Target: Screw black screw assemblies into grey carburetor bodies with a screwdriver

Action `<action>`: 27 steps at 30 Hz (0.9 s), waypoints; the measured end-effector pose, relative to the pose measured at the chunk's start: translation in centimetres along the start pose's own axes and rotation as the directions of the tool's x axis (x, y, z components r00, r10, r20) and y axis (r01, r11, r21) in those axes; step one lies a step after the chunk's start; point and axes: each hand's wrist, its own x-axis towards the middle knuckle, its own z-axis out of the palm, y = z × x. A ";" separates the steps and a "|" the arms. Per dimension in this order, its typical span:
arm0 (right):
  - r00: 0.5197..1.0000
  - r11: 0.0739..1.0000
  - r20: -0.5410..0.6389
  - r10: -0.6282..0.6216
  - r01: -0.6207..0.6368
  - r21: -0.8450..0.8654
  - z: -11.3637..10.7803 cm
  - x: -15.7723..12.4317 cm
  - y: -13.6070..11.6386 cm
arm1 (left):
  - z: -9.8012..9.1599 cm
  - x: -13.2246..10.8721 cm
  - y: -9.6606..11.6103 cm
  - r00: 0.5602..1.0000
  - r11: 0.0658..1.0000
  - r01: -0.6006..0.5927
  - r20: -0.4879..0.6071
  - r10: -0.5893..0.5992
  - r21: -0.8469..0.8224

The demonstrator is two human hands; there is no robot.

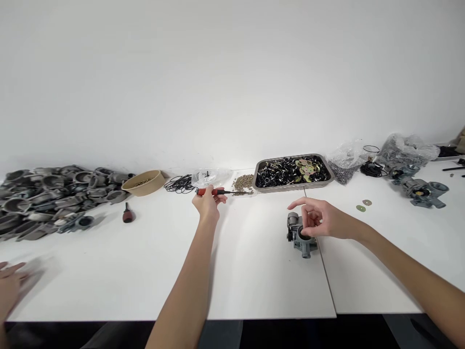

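Observation:
My left hand (208, 204) is closed around a screwdriver (212, 192) with a red and black handle. Its dark shaft points right, and the tip lies among small brass screws (243, 182) heaped on the table. A grey metal carburetor (304, 248) rests on the white table beneath my right hand (317, 218). Thumb and middle finger come together at the rim of its round bore, while the index finger reaches out over it. The fingertips partly cover the bore, so the exact contact is hard to see.
Behind is a metal tray (294, 187) of black parts and brass-coloured plates. Grey castings (47, 198), a tan bowl (143, 183), black rings (179, 183) and another screwdriver (127, 214) lie left. Discs (361, 208) and more carburetors (423, 193) lie right. Another person's hand (10, 281) rests at far left.

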 end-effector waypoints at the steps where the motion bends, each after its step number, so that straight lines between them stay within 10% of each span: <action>1: 1.000 1.000 -0.001 0.001 -0.001 -0.003 0.0 0.0 0.0 | 0.0 0.0 0.0 1.000 1.000 0.000 -0.001 0.000 0.001; 27: 0.998 0.998 -0.016 0.061 -0.062 -0.023 -0.2 0.1 -0.1 | -0.2 0.1 -0.1 1.000 1.000 0.005 0.010 -0.005 -0.001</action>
